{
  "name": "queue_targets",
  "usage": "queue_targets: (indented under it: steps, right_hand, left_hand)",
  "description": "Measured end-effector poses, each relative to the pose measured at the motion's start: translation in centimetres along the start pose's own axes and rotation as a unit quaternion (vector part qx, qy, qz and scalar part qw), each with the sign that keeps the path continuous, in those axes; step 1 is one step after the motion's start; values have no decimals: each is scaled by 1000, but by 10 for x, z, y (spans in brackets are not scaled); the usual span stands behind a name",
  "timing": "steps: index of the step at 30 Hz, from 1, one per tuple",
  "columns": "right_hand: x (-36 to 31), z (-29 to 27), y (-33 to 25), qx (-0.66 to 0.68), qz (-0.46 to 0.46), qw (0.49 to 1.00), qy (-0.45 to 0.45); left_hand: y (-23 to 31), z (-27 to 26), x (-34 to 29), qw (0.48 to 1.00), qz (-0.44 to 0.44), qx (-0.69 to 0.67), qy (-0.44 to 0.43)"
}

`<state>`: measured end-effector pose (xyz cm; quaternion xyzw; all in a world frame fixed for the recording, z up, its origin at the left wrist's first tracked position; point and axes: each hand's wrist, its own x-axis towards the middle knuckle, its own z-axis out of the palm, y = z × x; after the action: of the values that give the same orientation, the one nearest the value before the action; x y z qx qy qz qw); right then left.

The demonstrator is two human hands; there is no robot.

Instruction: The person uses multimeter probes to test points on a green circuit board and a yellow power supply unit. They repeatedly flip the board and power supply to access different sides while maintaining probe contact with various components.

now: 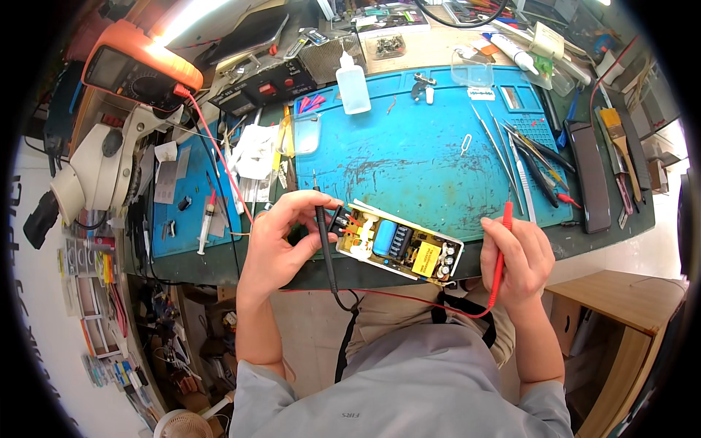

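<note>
A: What could go wrong around you, starting with the worktop [621, 232]?

B: Your open circuit board [401, 244] sits at its front edge, just beyond your lap. A nudge from your forearm or a pull at the board's left end could tip it off. I can't tell how much of it rests on the blue mat [416, 139].

A: And the leads?

B: Your red lead [445, 309] sags below that edge, across your lap. Your knee could catch it and jerk the probe in your fingers.

A: Anything smaller?

B: The board's parts are bare and crowded. A probe tip slipping across two contacts could short them, and if the round cans [447, 260] hold charge, which can't be seen, a stray finger could get a shock.

A: How are your hands set?

B: Your left hand [277, 237] is half curled, its thumb and fingers closed about the black probe [324, 241], with the forefinger reaching the black socket [341, 219] at the board's left end. Your right hand [522, 263] is folded round the red probe [499, 274], pen-fashion, apart from the board. Both tips point up and away from it.
</note>
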<state>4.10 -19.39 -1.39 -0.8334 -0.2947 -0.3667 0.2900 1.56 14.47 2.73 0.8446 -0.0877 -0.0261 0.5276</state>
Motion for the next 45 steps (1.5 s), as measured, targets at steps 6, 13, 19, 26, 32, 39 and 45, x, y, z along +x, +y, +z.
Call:
queue_targets:
  steps: [6,13,19,26,32,39,45]
  right_hand:
    - [0,0,-1,0,2,1000,-3]
    - [0,-2,0,2,2,1000,-8]
    - [0,-2,0,6,5,1000,-5]
    - [-3,0,4,3,2,1000,3]
    - [-2,0,3,10,5,1000,2]
    - [-4,2,5,9,6,1000,12]
    - [-7,3,8,5,3,1000,23]
  left_hand:
    - [3,-3,2,1000,-9,-20,-15]
    - [4,1,-3,999,33,14,29]
    - [-17,-1,-14,986,97,-72,114]
    - [6,18,-10,952,234,190,55]
    - [0,20,-14,923,302,208,118]
    - [-12,27,-33,915,259,170,259]
    - [-18,40,-47,914,130,107,368]
